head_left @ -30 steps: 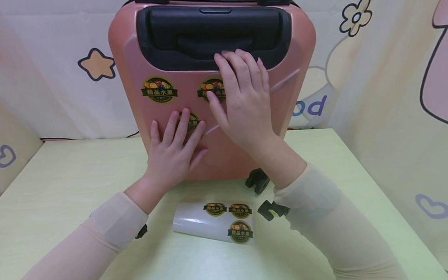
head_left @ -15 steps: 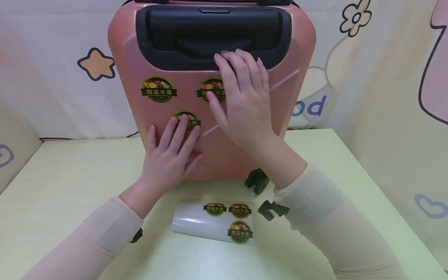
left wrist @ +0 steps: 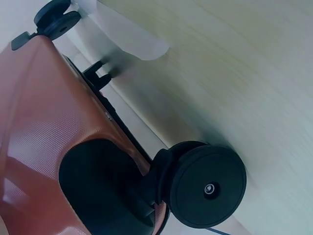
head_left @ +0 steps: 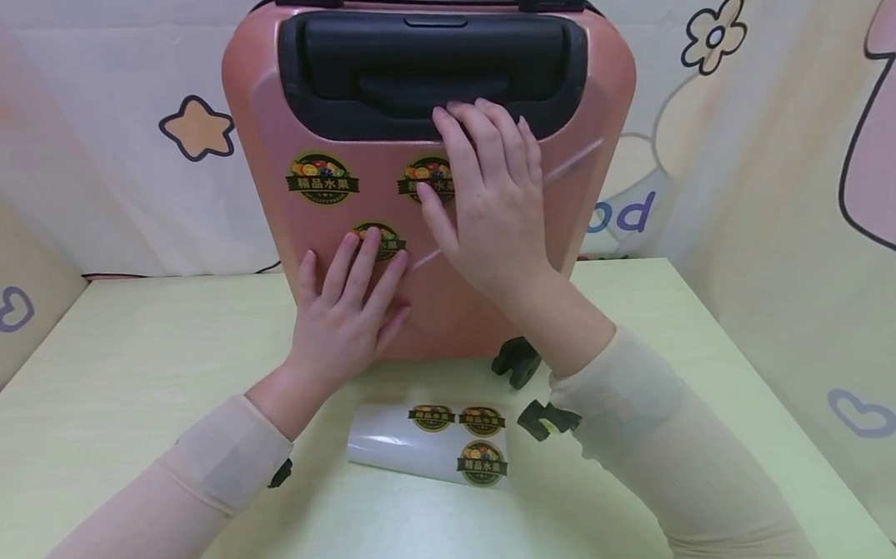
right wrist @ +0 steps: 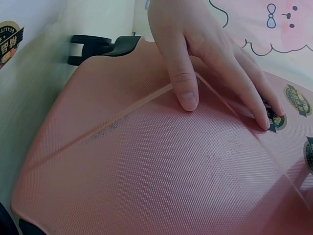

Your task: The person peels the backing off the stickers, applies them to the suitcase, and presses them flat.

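A pink hard-shell suitcase (head_left: 465, 320) stands upright with round fruit-label stickers on its face. My left hand (head_left: 337, 318) lies spread on the shell, its middle fingertips over the lower sticker (head_left: 390, 243). The right wrist view catches that same left hand (right wrist: 210, 44), thumb and fingers extended against the textured shell. Higher up, my right hand (head_left: 498, 215) rests on the suitcase, fingertips at the black handle recess (head_left: 433, 117). Its thumb and index finger partly cover the upper right sticker (head_left: 426, 169). The upper left sticker (head_left: 322, 178) is uncovered.
A curled white sticker sheet (head_left: 387, 440) with 3 labels lies on the pale table (head_left: 158, 350) before the suitcase. Black caster wheels (left wrist: 208, 186) stick out at the suitcase's bottom. Printed curtains (head_left: 109, 77) hang behind and beside the table.
My left hand has slid slightly down the shell, exposing more of the lower sticker, and has shifted back a little since half a second ago. My right hand stays in place.
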`<state>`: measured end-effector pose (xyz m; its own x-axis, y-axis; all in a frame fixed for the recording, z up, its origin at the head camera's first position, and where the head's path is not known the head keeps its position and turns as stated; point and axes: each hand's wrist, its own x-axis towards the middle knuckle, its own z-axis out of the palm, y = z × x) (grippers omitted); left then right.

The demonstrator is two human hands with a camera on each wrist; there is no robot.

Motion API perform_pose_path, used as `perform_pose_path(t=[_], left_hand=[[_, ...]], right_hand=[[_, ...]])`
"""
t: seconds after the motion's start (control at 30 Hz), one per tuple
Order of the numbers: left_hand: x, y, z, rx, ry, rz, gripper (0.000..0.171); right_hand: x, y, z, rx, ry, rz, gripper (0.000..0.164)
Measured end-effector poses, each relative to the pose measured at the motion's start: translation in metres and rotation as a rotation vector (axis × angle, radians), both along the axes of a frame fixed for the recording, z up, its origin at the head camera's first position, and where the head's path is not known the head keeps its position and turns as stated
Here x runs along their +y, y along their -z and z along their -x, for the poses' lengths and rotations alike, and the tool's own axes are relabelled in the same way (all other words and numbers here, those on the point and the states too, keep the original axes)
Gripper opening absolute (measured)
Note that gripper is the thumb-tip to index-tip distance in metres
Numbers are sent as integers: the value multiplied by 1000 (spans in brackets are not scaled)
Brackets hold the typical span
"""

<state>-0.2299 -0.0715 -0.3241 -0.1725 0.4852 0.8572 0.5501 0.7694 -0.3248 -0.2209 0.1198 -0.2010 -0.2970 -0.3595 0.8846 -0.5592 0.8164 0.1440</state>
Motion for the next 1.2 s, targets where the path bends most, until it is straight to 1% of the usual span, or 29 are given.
perform_pose_path(t=[0.17,0.43,0.57,0.73,0.8,0.9,1.2], left_hand=[[1,-1,-1,-1,3,-11,56],[-1,-2,0,-3,26,-14,57],[-1,-8,0,14,23,-49,56],[2,-20,2,7,-23,-103,59],[3,-23,3,-2,-36,-100,59],[3,-25,3,-2,-38,-92,56],[1,-22,4,30,-30,-58,51]], right_hand=[[0,0,0,-2,-3,0,53],[0,0,0,-7,2,-7,53],[0,0,1,-4,5,-7,53],[1,0,1,2,5,-3,53],[1,-1,1,6,4,0,53],[2,-1,1,15,0,6,53],[0,0,1,-3,1,2,53]])
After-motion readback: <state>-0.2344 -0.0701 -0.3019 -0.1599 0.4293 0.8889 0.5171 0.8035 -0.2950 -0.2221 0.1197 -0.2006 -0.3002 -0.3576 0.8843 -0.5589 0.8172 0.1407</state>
